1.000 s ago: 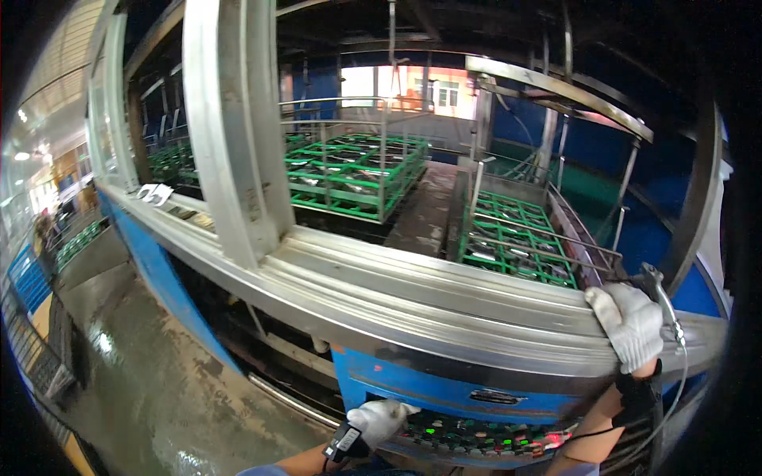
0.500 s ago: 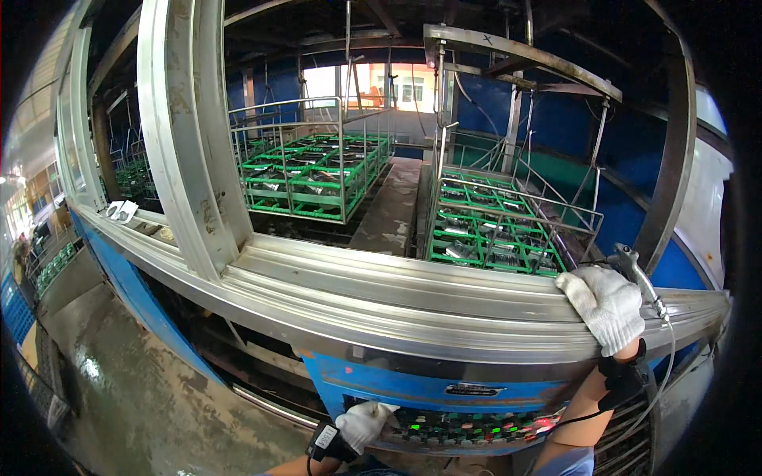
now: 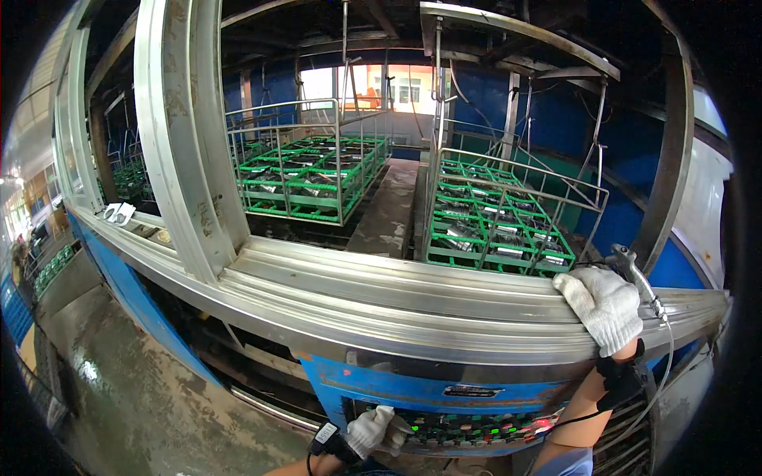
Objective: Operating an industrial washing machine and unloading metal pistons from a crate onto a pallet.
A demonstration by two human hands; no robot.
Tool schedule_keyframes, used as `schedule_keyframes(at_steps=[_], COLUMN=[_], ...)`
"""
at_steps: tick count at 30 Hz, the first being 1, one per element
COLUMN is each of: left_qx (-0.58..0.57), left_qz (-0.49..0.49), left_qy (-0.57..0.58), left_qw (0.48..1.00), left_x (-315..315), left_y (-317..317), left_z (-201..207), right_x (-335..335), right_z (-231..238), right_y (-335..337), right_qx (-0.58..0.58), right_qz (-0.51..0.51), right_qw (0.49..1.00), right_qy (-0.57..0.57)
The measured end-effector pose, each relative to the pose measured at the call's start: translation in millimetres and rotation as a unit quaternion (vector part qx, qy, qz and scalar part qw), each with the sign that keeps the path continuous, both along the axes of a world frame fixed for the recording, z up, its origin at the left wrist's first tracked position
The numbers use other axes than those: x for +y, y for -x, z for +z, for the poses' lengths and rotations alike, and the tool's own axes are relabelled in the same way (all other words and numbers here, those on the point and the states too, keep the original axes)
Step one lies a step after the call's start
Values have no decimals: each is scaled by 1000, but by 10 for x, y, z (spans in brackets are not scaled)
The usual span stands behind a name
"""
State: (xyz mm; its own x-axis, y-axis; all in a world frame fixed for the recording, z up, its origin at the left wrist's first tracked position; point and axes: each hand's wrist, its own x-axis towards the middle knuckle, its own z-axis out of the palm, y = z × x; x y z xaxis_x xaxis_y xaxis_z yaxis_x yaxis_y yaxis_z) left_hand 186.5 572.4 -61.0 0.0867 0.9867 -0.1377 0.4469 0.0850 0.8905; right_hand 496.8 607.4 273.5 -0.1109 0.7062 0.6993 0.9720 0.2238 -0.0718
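- The left hand [image 3: 373,431], in a white glove, is at the left end of a control panel [image 3: 480,427] low on the blue front of the machine, its fingers partly bent near the buttons.
- The view of those fingertips is poor, so I cannot tell whether they press or grip anything.
- The panel carries rows of small buttons and lights, some lit green and, toward the right end, red.
- The right hand [image 3: 601,305], also gloved in white, rests on a long metal ledge [image 3: 397,295] above the panel, its fingers bent over the surface; whether they close on anything, I cannot tell.
- A metal spray gun [image 3: 625,260] is just beside the right hand, and a thin pale hose [image 3: 669,349] runs down from it.
- Behind the ledge hang two wire racks, the right rack [image 3: 490,255] nearer the hand and the left rack [image 3: 292,214] farther off, both with green grids and shiny pieces in the cells.
- A metal post [image 3: 182,135] stands upright on the ledge at the left.
- A wet-looking floor [image 3: 143,381] spreads out at the lower left.
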Motion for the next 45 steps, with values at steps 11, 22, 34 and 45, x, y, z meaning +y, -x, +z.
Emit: schedule_keyframes(at_steps=[11,22,34,45], left_qx=[183,216,306,248], left_qz=[-8,-31,-76,-107], left_qy=[-269,-305,-315,-327], left_qw=[946,927,895,906], left_x=[-11,30,3,56], left_y=[-117,-79,-53,-8], left_z=[-384,-448,-507,-335], right_x=[-125,-85,-134,-74], right_z=[46,32,76,10], right_y=[-55,-29,-7,-17], right_qx=[-18,-16,0,-14], right_qz=[-32,-29,-28,-24], right_qw=[999,999,999,1000], right_qy=[-10,-6,16,-15])
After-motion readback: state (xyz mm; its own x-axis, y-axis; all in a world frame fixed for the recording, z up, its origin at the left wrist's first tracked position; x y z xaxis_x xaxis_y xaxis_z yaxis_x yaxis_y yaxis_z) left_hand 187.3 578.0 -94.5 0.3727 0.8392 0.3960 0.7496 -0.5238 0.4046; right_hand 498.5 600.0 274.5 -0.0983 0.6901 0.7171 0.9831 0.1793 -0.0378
